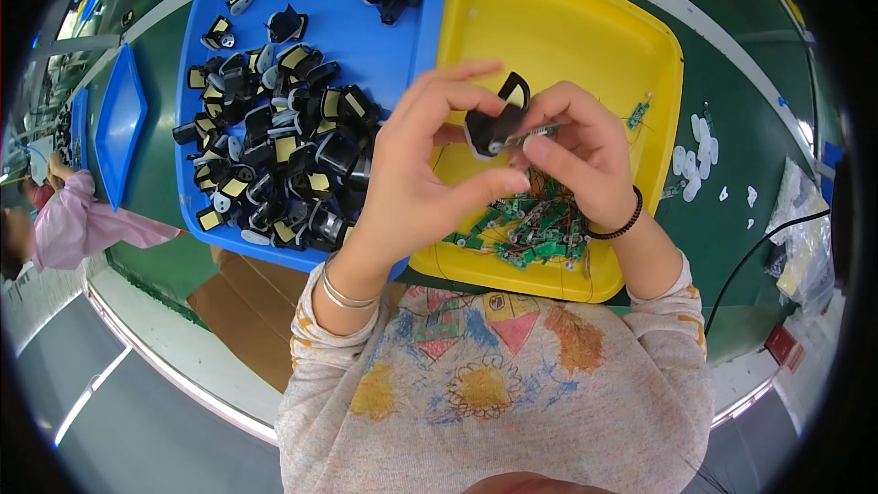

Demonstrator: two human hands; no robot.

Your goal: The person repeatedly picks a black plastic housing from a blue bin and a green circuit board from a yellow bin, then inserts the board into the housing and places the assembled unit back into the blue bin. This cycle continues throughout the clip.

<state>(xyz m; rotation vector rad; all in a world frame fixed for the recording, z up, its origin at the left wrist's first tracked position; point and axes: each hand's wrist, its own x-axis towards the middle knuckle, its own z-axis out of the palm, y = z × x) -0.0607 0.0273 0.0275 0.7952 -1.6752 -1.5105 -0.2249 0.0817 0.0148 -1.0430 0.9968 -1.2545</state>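
Over the yellow tray, my left hand (pixel 412 165) grips a black plastic housing (pixel 485 131) between fingers and thumb. A pale yellow patch shows on the housing's raised flap. From the other side, my right hand (pixel 583 151) pinches a small narrow circuit board (pixel 535 134) against the housing's edge; my fingers partly cover it, and how far it sits inside cannot be seen. Below my hands, a heap of green circuit boards (pixel 530 236) with thin wires lies in the yellow tray (pixel 558 0). One loose board (pixel 639 114) rests near that tray's right wall.
On the left, a blue tray (pixel 375 59) holds many black housings (pixel 274 137). White oval pieces (pixel 692 162) and a clear plastic bag (pixel 800 210) lie on the green table at right, near a black cable (pixel 745 256). A person in pink (pixel 78 224) is at far left.
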